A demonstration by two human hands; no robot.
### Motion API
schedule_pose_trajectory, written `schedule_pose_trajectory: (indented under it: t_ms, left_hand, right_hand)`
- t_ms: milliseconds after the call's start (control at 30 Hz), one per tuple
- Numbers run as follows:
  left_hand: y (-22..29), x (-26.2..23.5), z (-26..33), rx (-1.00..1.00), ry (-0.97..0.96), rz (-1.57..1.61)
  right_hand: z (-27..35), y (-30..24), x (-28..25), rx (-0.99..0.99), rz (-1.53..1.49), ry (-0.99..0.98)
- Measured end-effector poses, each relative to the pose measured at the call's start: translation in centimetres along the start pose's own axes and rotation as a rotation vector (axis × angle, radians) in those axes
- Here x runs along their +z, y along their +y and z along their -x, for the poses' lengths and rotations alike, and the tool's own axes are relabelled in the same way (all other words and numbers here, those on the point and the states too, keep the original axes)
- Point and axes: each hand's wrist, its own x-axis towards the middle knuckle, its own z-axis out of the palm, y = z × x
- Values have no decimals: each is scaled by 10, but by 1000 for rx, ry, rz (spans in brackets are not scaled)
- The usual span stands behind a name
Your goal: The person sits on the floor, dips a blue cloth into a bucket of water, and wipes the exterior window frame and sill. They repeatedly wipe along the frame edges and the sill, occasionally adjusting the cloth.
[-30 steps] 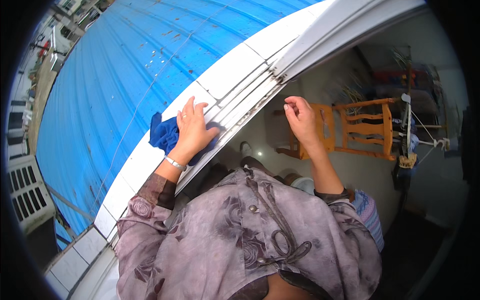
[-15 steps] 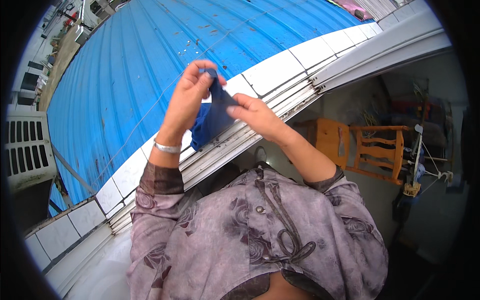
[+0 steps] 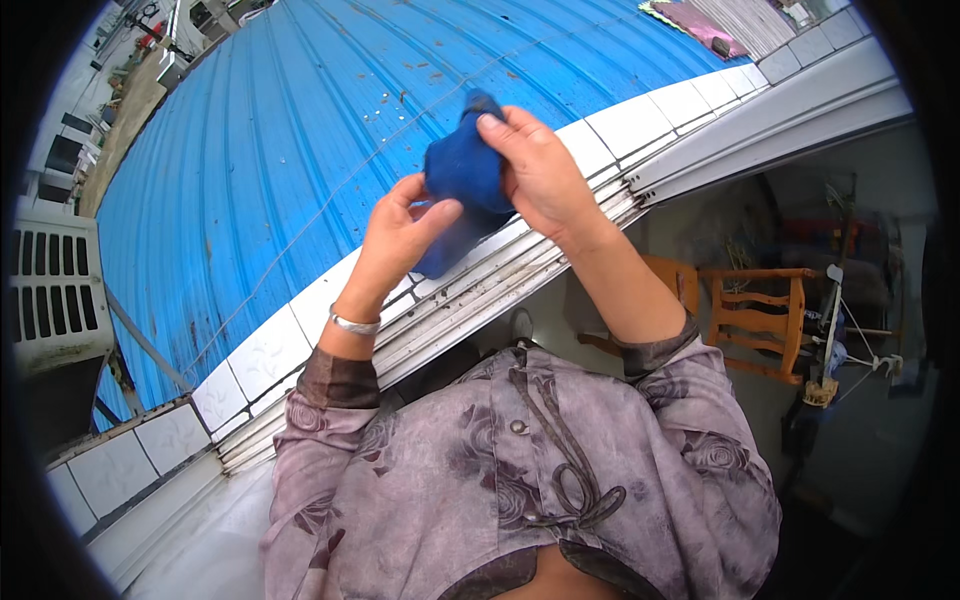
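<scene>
White-tiled window ledge (image 3: 262, 350) runs diagonally from lower left to upper right, tiles square with dark grout lines. Metal window tracks (image 3: 470, 300) lie along its inner edge, with dark specks of dirt in the grooves. Beyond the outer edge, a blue corrugated roof (image 3: 300, 130). Nothing distinct rests on the tiles.

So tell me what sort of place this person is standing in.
Probably an upper-floor room at an open window, looking over rooftops: a white tiled sill with sliding tracks, a blue corrugated roof outside below, and a wooden chair on the floor inside.
</scene>
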Motion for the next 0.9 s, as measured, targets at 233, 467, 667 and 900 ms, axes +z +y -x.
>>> schedule_pose_trajectory:
  t_ms: [233, 467, 667, 900]
  left_hand:
    - [6, -10, -18, 265, 397, -457]
    - [-21, 73, -10, -314, -289, 39]
    - [-84, 169, -56, 413, -505, -764]
    - [-88, 216, -94, 724, -659, -1114]
  right_hand:
    - [3, 5, -42, -6, 383, 138]
    - [105, 18, -116, -42, 485, 253]
    - [183, 17, -174, -31, 451, 548]
    - [215, 17, -213, -134, 524, 712]
